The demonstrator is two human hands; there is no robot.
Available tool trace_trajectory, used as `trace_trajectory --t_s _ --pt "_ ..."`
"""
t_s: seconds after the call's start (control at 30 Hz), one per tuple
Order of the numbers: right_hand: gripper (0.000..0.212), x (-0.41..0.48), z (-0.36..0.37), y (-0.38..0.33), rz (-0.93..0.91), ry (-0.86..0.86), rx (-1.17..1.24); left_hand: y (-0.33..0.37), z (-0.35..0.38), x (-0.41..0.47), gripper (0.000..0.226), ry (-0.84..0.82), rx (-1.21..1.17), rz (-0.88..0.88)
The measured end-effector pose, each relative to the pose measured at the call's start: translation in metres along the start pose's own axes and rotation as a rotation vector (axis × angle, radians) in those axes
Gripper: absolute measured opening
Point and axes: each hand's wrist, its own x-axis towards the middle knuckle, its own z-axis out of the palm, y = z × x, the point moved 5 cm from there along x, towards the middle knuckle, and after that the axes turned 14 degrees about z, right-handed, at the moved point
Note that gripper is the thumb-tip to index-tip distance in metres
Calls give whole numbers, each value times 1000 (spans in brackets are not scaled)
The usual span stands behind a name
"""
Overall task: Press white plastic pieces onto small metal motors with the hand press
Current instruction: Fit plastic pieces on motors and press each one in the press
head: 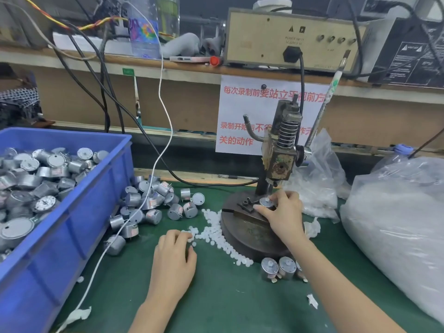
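A hand press [281, 152] stands on a round dark base [247, 234] on the green mat. My right hand [283, 212] grips a small metal motor [265, 202] seated on the fixture under the ram. My left hand [175, 255] rests on the mat with its fingertips curled among the loose white plastic pieces [216, 231] left of the base; whether it pinches one I cannot tell. The press lever [324, 104] stands raised at the right.
A blue bin [72, 224] full of motors sits at the left, with several loose motors [153, 203] beside it. Three motors [281, 267] stand in front of the base. Clear plastic bags [396, 224] fill the right. A white cable [134, 212] crosses the mat.
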Motion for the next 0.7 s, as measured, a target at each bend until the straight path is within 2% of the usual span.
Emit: trace_trajectory --t_s 0.13,0.2,0.3,0.37,0.47,0.57,0.7 --pt "46 -2 1 -1 0 29 -31 -10 -1 0 25 53 -116 -84" --pt "47 -3 1 -2 -12 7 -13 -12 1 0 31 25 -101 -82" --pt "71 -7 1 1 57 -121 212 -15 5 1 36 -5 -90 -97" --pt "82 -6 -14 6 154 -102 440 -18 5 1 36 9 -134 -133" --pt "77 10 -53 -1 236 -43 742 -20 6 2 37 2 -139 -144" --pt "69 38 -90 -36 247 -209 1041 -20 6 1 36 -11 -117 -132" --pt "49 54 -138 -75 92 -230 1057 -21 6 0 31 -3 -141 -131"
